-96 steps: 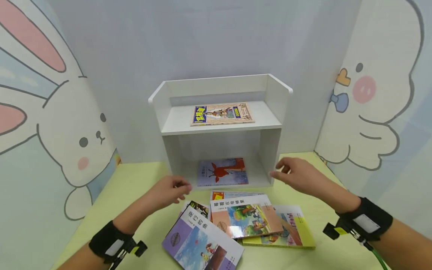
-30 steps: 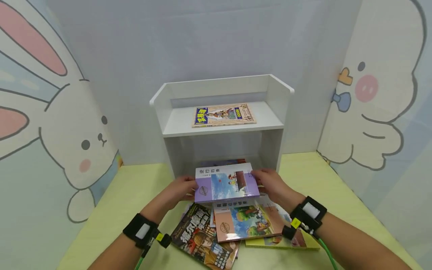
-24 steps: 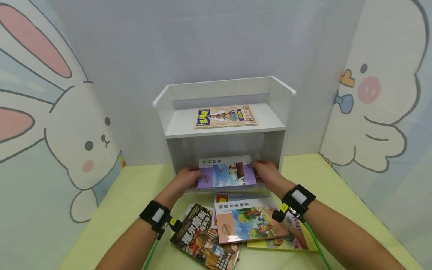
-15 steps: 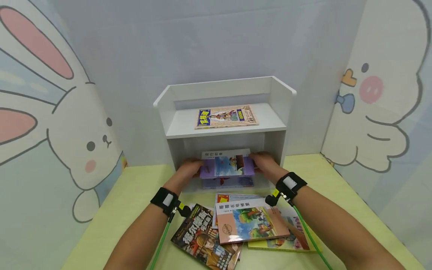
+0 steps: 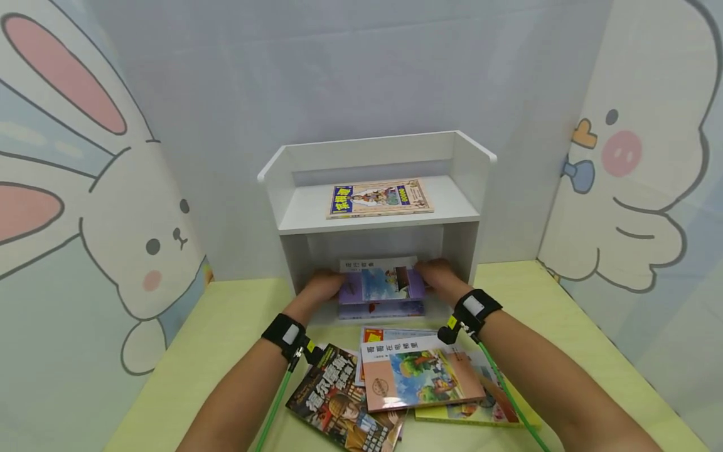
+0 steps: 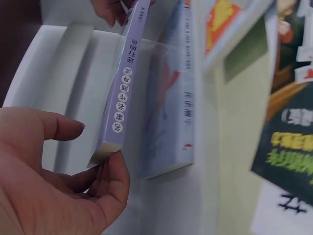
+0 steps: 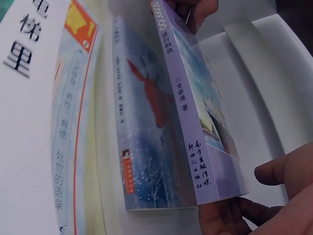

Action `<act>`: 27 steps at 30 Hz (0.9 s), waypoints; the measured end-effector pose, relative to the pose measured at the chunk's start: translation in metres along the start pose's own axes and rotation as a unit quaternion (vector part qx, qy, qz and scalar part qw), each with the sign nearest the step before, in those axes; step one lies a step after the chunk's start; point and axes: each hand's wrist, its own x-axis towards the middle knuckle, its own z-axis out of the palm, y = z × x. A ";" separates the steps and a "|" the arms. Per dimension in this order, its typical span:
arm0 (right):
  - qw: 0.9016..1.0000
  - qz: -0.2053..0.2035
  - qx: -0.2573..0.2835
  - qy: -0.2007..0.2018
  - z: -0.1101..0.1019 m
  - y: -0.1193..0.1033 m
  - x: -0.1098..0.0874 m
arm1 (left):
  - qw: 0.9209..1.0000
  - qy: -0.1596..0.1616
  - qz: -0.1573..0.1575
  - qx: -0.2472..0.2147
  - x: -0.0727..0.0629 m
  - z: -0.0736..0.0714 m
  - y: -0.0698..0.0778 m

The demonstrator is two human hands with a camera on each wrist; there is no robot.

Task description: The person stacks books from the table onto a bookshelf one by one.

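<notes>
A purple-and-white book [image 5: 384, 285] lies between my two hands inside the lower compartment of a white shelf [image 5: 373, 226]. My left hand [image 5: 324, 285] holds its left end; in the left wrist view, the fingers curl under the corner and the thumb sits raised beside it. At the other end, my right hand [image 5: 437, 276] supports it, fingers beneath and thumb off the cover in the right wrist view. Below it, a blue giraffe book [image 5: 381, 309] lies flat on the compartment floor, partly covered in the head view.
One comic-style book [image 5: 380, 198] lies on the upper shelf. In front of the unit, an orange-and-white book [image 5: 423, 376], a dark-covered book [image 5: 344, 402] and a yellow-green book [image 5: 469, 411] overlap on the pale table [image 5: 237, 314], with others partly hidden beneath.
Both hands, empty at first, took the purple book off the pile, uncovering the dark book. They carried it forward into the lower compartment, and lately it has dropped slightly toward the giraffe book.
</notes>
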 end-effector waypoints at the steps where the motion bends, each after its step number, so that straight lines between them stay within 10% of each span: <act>1: 1.000 0.000 -0.003 0.001 0.001 0.002 0.000 | 1.000 0.000 -0.003 0.008 0.001 0.002 -0.001; 9: 0.998 0.005 -0.061 0.034 0.003 0.012 0.005 | 0.999 -0.005 0.031 0.014 -0.013 0.011 -0.006; 27: 0.981 0.001 -0.190 0.032 0.013 0.022 0.004 | 0.997 0.015 -0.007 0.074 -0.009 0.028 -0.023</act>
